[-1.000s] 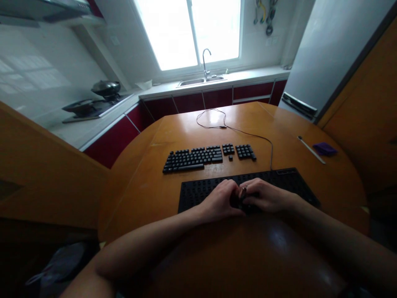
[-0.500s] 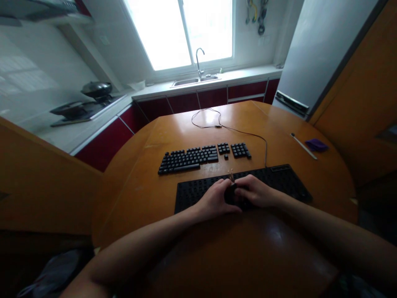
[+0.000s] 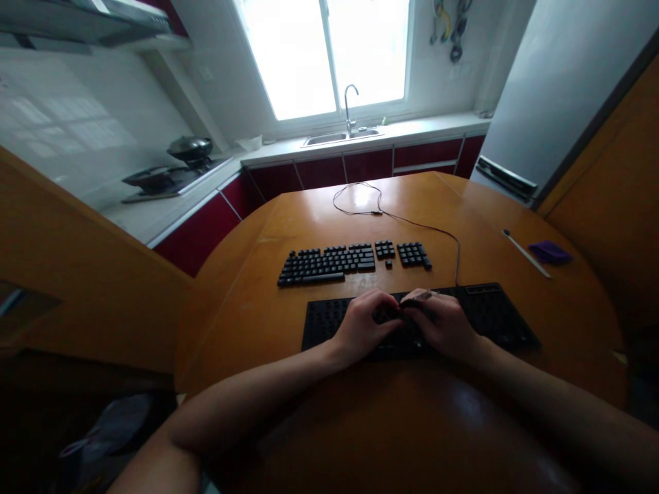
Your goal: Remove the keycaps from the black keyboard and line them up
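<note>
Both of my hands meet over a black keyboard base (image 3: 484,309) with its keycaps off, lying near the table's front. My left hand (image 3: 366,321) is closed, thumb and fingertips pinched together; anything between them is too dark to make out. Fingers curled, my right hand (image 3: 447,324) holds a small tool with thin wire prongs (image 3: 425,295), which lies across its fingers. The fingertips of the two hands almost touch. Behind the base, removed black keycaps (image 3: 329,262) are laid out in keyboard order, with a single keycap (image 3: 388,263) apart.
A cable (image 3: 427,225) runs from the base to a loop at the table's far side. To the right lie a thin brush-like stick (image 3: 528,254) and a purple cloth (image 3: 550,252). Beyond the wooden table (image 3: 231,295) are a sink (image 3: 327,138) and a stove.
The wire prongs have swung from upright between my hands to lying over my right hand's fingers. My right hand has turned, and the whole view has shifted slightly.
</note>
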### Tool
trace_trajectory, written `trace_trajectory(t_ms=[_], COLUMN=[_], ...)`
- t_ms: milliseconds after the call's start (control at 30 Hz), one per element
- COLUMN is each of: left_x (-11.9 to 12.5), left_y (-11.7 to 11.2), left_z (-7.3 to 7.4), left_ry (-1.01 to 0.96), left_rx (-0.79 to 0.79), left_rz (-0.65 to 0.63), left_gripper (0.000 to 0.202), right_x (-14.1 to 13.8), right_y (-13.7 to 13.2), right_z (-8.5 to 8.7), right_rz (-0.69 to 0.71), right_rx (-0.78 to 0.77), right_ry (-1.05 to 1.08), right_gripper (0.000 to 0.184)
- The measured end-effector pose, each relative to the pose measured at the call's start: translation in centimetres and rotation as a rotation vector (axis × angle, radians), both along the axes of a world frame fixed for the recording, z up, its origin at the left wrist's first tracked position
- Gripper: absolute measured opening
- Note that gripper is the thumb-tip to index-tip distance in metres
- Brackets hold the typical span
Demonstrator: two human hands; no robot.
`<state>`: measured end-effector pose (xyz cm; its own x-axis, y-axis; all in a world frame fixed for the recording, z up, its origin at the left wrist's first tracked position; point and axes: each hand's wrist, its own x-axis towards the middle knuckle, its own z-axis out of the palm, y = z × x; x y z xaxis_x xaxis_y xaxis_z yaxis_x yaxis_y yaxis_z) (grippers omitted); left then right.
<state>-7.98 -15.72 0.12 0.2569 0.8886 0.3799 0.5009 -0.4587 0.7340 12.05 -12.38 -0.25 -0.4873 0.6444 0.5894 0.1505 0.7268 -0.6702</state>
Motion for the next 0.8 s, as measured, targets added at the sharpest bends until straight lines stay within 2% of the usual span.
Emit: trace_trajectory(t_ms=[100, 300, 400, 567, 800], left_x=[-0.1, -0.6, -0.7, -0.5, -0.7], left_y=[0.3, 1.1, 1.3, 1.2, 1.1], left_z=[0.2, -0.2, -0.2, 0.5, 1.3], left_ry=[0.061, 0.135, 0.174, 0.243, 0.438], left_rx=[0.050, 0.062, 0.102, 0.226, 0.389], left_rz=[-0.014, -0.116, -0.103, -0.088, -0.128], left_gripper=[0.021, 0.047, 0.042, 0.034, 0.023], right_x=[0.0, -0.2, -0.6, -0.8, -1.0], right_y=[0.2, 0.4, 0.4, 0.9, 1.2], right_z=[0.0, -0.2, -0.3, -0.3, 0.1], right_rz=[-0.031, -0.119, -0.163, -0.156, -0.134], right_rx=[0.007, -0.101, -0.220, -0.391, -0.467], right_ry=[0.006, -0.019, 0.024, 0.108, 0.185], right_gripper=[0.015, 0.015, 0.017, 0.018, 0.018])
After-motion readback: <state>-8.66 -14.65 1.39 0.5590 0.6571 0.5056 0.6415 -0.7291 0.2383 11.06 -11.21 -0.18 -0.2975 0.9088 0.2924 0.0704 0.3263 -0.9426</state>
